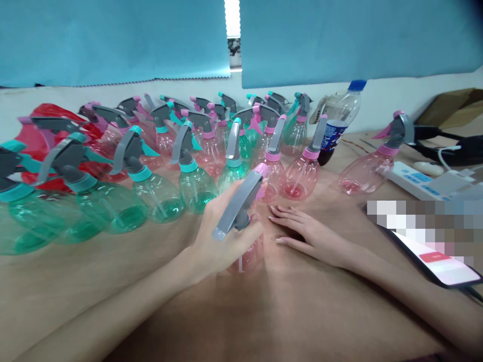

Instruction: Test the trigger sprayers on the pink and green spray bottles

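Observation:
My left hand (226, 236) is wrapped round the neck of a pink spray bottle (247, 259) with a grey trigger head and pink nozzle, upright at the middle of the table. Part of its body is hidden behind my fingers. Flat on the tabletop to the right lies my right hand (305, 229), fingers stretched out and holding nothing. Just beyond the hands stand two pink spray bottles, the nearer right one (300, 176) beside a second (274, 173). Green spray bottles, such as this one (198, 188), run in a row to the left.
Several more spray bottles crowd behind, with a red plastic bag (56, 113) at the left. A soda bottle (341, 120) stands by the wall. To the right are a lone pink spray bottle (366, 173), a power strip (413, 181), a phone (441, 261) and cardboard (453, 108).

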`<state>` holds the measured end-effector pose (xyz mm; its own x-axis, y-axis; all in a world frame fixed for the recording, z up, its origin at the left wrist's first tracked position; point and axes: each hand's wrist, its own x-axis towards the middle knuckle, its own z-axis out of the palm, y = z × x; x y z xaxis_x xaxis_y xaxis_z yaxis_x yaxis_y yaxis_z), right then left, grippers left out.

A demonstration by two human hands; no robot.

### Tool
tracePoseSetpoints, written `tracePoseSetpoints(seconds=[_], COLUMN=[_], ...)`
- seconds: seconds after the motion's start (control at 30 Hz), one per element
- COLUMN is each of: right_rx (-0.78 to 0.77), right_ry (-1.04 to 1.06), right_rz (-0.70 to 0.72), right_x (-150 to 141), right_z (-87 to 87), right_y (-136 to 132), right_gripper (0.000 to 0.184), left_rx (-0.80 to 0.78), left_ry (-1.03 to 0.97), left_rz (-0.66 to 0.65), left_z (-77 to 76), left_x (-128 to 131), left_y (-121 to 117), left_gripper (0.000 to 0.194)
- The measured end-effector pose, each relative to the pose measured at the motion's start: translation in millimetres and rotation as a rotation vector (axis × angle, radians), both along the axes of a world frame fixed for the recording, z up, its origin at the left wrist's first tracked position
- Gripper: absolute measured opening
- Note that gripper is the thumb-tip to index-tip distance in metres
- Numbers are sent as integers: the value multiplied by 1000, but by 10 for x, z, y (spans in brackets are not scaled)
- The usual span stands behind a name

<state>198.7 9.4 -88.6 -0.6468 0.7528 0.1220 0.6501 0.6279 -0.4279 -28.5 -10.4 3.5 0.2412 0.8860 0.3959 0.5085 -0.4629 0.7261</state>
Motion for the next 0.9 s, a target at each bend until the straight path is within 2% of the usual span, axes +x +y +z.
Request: tracePoseSetpoints(seconds=[0.2, 0.37, 0.53, 0.9], right_rx=[4, 5, 3, 14], right_ry=[-11, -12, -17, 31], right_rz=[-1, -1, 2, 6], right_x=[0, 3, 2, 10], right_z=[0, -1, 2, -12], right_y=[0, 1, 4, 3], right_gripper=[59, 59, 58, 56], left_rx=[21, 38, -9, 20], left_ry=[-30, -12, -16, 15], left_rz=[-47, -33, -35, -20], left_z=[-45, -49, -49, -75], left_x=[-4, -5, -7, -24], left_y=[8, 2, -7, 11], left_gripper=[20, 17, 21, 22])
